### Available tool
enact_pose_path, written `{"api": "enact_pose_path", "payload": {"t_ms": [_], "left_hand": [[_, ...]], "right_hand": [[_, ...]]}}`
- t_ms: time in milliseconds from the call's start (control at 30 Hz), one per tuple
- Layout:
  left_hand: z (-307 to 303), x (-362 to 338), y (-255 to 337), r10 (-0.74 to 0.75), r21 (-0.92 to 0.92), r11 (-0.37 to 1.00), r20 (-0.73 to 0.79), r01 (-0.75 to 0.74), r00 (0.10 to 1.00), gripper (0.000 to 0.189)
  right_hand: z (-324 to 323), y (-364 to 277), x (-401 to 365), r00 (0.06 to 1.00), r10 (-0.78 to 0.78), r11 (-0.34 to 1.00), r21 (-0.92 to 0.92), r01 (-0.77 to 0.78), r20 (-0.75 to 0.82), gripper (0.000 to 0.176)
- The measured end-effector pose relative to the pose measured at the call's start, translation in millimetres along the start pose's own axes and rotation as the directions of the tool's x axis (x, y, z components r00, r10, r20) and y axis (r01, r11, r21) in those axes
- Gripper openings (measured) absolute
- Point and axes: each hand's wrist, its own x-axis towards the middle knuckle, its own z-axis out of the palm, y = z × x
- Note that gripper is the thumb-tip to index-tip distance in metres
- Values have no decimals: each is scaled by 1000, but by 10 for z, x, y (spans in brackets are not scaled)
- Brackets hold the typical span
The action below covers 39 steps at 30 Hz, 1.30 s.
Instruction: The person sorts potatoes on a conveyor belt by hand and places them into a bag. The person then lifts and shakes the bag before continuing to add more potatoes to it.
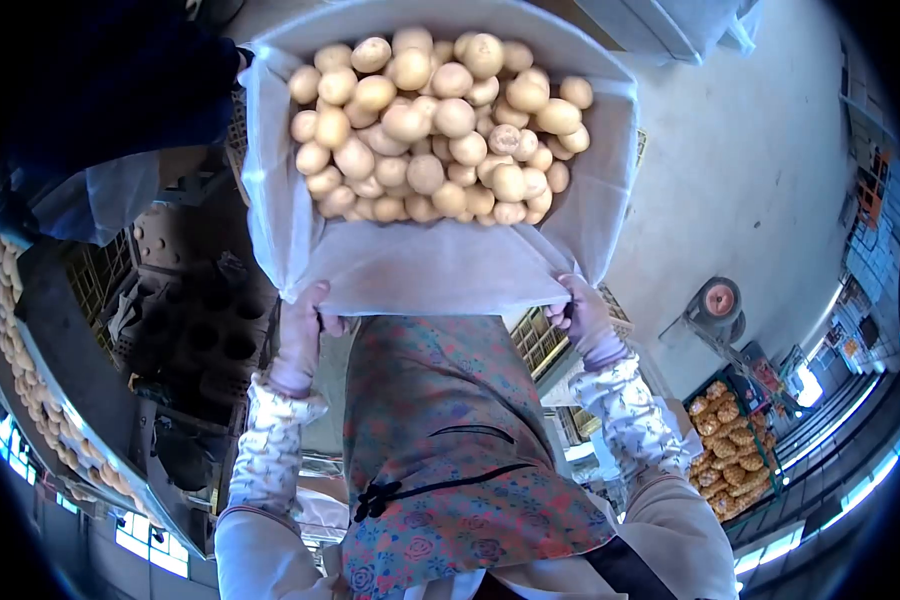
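Note:
A heap of pale round potatoes [425,135] lies inside a box lined with a translucent white plastic liner [410,265]. My left hand [308,325] grips the near left corner of the liner, fingers curled over its edge. At the near right corner, my right hand [578,318] pinches the same liner edge. Between both hands the liner's front flap is stretched taut above my flowered apron [450,400]. The box beneath is mostly hidden by the plastic.
On the left, a conveyor [70,330] carries a row of potatoes. Another person's dark sleeve [120,90] reaches in at upper left. To the right stand a hand truck wheel [718,300] and a crate of bagged produce [732,450] on the pale floor [710,170].

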Motion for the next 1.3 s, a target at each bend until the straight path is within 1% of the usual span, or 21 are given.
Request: {"api": "enact_pose_path", "payload": {"t_ms": [33,100,133,200,233,367,467,567,600,667,700,733,800,867,933,1000,1067,1133,1200,1267,1300], "left_hand": [[-22,83,-52,-68,-32,997,-27,68,997,24],[-33,114,-203,-7,-58,998,-72,2,997,25],[-80,104,-244,-3,25,1000,-10,3,1000,28],[-151,138,-307,-6,-13,1000,83,7,997,31],[-185,117,-357,-4,-38,999,127,8,992,32],[-248,67,-409,-50,102,994,34,46,998,30],[-86,-112,-232,-24,41,999,-52,26,998,23],[-468,-109,-331,58,20,998,-158,-56,986,21],[-493,-130,-200,301,425,882,-177,-203,937,26],[-417,-57,118,647,861,426,-74,-279,759,31],[-324,1,345,680,920,272,24,-283,733,35],[-229,86,572,699,954,111,125,-279,704,38],[-99,362,912,688,920,-273,391,-281,611,40],[134,490,1294,543,960,-213,273,-183,794,48],[330,657,1543,511,994,-71,-37,86,859,60],[209,845,1614,617,998,5,50,-68,785,60],[335,809,1868,728,995,-101,69,7,682,59],[491,882,2168,701,989,-146,83,28,708,60],[476,1199,2314,623,972,-234,149,1,768,56],[381,1366,2343,518,955,-295,180,-23,837,52],[246,1328,2145,634,936,-321,323,-141,702,46]], "right_hand": [[66,69,35,997,5,1000,-14,-6,-75,34],[15,242,143,999,29,999,-13,-30,-36,32],[11,298,155,998,25,1000,-14,-26,-56,32],[-36,318,170,999,38,996,79,-38,2,33],[-98,349,201,998,53,998,32,-54,13,34],[22,321,133,997,10,999,44,-7,-76,34],[-1,270,101,1000,20,1000,1,-20,6,34],[-57,329,165,1000,26,998,-60,-26,-10,35],[-57,316,147,1000,5,995,-96,-7,-17,37],[-49,214,48,999,16,945,-325,-31,-50,40],[-37,138,8,998,14,900,-435,-40,-65,42],[-76,57,-7,987,-102,750,-661,-3,-121,43],[-271,-149,-66,925,-354,300,-954,-27,-137,46],[-290,-625,-204,870,-431,462,-887,-15,-239,49],[-586,-881,147,667,-743,502,-699,509,-48,55],[-85,-1509,-53,589,-808,283,-862,419,21,60],[384,-1936,-60,509,-851,135,-882,452,131,61],[641,-2319,139,402,-846,-174,-894,413,350,60],[739,-2680,549,727,-596,-281,-937,209,341,53],[596,-2745,415,696,-448,-347,-827,443,561,43],[337,-2478,496,627,-506,-477,-798,369,592,37]]}}
